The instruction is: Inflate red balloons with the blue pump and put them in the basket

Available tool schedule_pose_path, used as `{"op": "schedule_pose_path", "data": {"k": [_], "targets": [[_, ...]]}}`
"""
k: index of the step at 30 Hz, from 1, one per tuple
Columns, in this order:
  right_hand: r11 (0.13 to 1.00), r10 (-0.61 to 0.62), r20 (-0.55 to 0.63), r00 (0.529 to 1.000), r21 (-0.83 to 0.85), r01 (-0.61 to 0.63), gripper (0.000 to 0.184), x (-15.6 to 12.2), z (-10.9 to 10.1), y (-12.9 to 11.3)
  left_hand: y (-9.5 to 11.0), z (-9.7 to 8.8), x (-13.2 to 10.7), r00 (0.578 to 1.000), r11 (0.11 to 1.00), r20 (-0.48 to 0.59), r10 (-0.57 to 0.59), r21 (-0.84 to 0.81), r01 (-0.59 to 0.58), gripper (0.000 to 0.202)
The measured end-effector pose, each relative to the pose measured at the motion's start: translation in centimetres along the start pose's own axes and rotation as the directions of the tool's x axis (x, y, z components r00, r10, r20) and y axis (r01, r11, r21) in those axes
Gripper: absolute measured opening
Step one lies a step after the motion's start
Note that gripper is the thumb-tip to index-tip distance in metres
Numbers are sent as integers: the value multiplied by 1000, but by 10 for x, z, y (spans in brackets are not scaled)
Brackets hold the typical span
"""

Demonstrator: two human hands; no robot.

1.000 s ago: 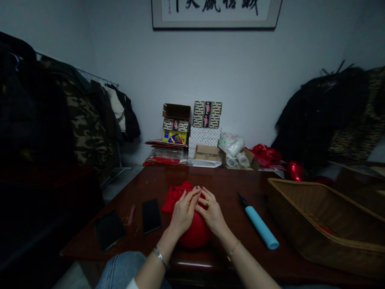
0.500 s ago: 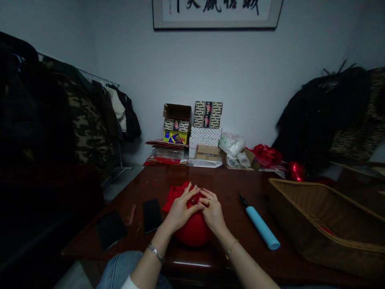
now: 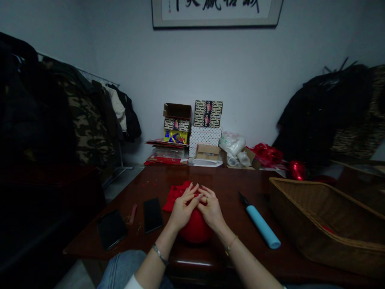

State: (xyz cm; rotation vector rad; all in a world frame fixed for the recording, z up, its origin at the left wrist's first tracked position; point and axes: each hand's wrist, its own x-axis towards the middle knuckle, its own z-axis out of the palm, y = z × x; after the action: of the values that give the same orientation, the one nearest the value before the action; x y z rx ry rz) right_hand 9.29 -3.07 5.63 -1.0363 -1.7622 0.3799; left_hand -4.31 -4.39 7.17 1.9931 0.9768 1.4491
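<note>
A round red balloon rests on the table in front of me, its neck upward between my hands. My left hand and my right hand meet over its top, fingertips together and pinching the neck. The fingers mostly hide the neck itself. Just behind my left hand lies a crumpled red heap, partly covered; I cannot make out what it is. To the right lies a light-blue hand pump with a black nozzle, apart from my hands.
A wicker basket stands on the brown table at the right. A black phone, a dark tablet-like device and a small pinkish stick lie left. Stacked boxes and plastic bags line the back.
My fingers have drawn closer together over the balloon's neck, and my left thumb has moved up. The neck opening seen between the fingers before is now mostly covered.
</note>
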Motion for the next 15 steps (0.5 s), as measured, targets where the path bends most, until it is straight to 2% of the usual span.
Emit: {"op": "schedule_pose_path", "data": {"k": [3,6,10,15], "targets": [[1000,-4,18,1000,-15,4,11,-1,-5,-3,0,-7,2,1000,997,-25,-13,-79,11,33],[999,-25,58,998,-36,27,13,-3,-10,-9,-3,-13,4,999,999,-29,-25,-25,25,33],[997,-48,112,993,-62,55,15,-3,-14,-15,-7,-19,4,999,993,48,23,115,-28,22],[996,-33,167,985,-78,47,12,-2,-16,-15,-6,-29,3,980,983,197,18,177,-54,23]]}}
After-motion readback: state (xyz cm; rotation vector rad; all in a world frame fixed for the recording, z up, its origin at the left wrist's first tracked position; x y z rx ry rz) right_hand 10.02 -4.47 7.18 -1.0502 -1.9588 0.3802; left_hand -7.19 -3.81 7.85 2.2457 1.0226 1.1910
